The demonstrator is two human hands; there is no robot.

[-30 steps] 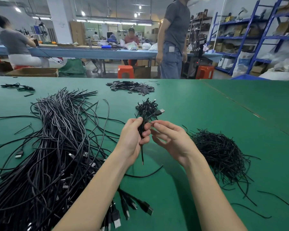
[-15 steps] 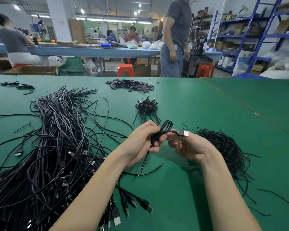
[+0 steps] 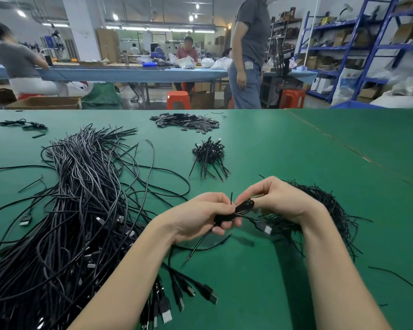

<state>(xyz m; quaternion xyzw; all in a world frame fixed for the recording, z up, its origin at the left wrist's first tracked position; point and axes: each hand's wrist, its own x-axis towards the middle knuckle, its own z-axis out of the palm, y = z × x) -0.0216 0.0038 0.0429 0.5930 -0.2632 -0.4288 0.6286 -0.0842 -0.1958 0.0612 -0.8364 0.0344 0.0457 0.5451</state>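
Observation:
A coiled black USB cable [image 3: 242, 209] hangs between my two hands above the green table [image 3: 260, 144]. My left hand [image 3: 200, 216] grips the coil from the left, fingers curled under it. My right hand [image 3: 281, 198] pinches a thin black twist tie at the top of the coil. The cable's USB plug [image 3: 265, 227] dangles below my right hand, and its bare end trails down to the table. A small heap of tied cables [image 3: 209, 154] lies further back. A pile of black twist ties [image 3: 324, 210] lies just right of my right hand.
A big bundle of loose black USB cables [image 3: 76, 210] covers the table's left side, plugs toward me. Small flat black pieces [image 3: 185, 122] are heaped at the far edge. Beyond the table a person [image 3: 248, 51] stands; others sit at a blue bench.
Both hands came down and nearer to me with the coil. The plug has dropped from my right fingers and now dangles. My right hand has risen to pinch a tie over the coil.

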